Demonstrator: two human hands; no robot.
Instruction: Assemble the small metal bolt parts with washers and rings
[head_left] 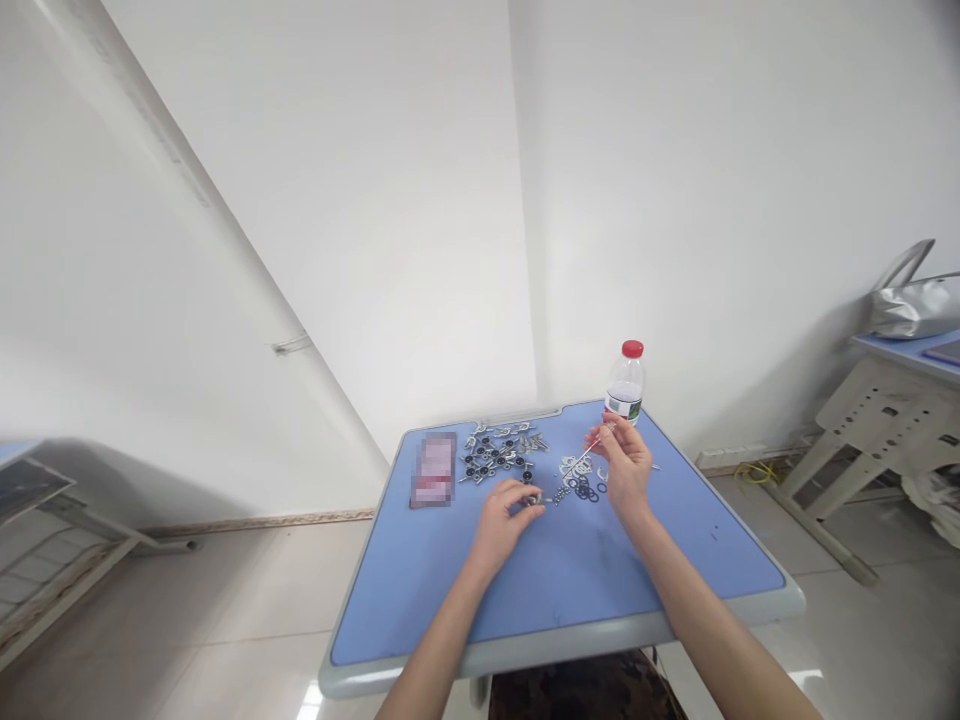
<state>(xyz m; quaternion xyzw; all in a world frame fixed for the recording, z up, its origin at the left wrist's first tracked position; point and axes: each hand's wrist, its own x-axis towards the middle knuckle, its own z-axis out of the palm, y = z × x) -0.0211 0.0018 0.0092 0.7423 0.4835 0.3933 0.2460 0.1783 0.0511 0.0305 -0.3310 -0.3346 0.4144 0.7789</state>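
white wall (375, 250) above a blue surface (405, 570)

pale floor tiles (262, 590) run beneath the surface. far to the right of the right grip (628, 462) stands a second desk (900, 402), with a silver bag (919, 308) on it; a third desk (22, 453) is partly in view far to the left of the left grip (502, 515).

a clear bottle (626, 378) with a red cap stands just behind the right grip, whose fingers overlap its lower part. a flat rectangular item (435, 468), blurred by pixelation, lies beyond the left grip and to its left. just past the left grip spreads a cluster of metal fittings (499, 457) with black round parts.

the right grip pinches a thin metal rod (586, 452) between thumb and fingers, above the surface, the rod's lower end slanting down and leftward. near that end, between the two grips, lie pale flat metal pieces (576, 465) and dark rings (583, 490).

the left grip pinches a small metal part (533, 501) between thumb and fingertips; the fingers hide much of it. just to the right of the left grip are tiny shiny pieces (561, 494), too small to make out.
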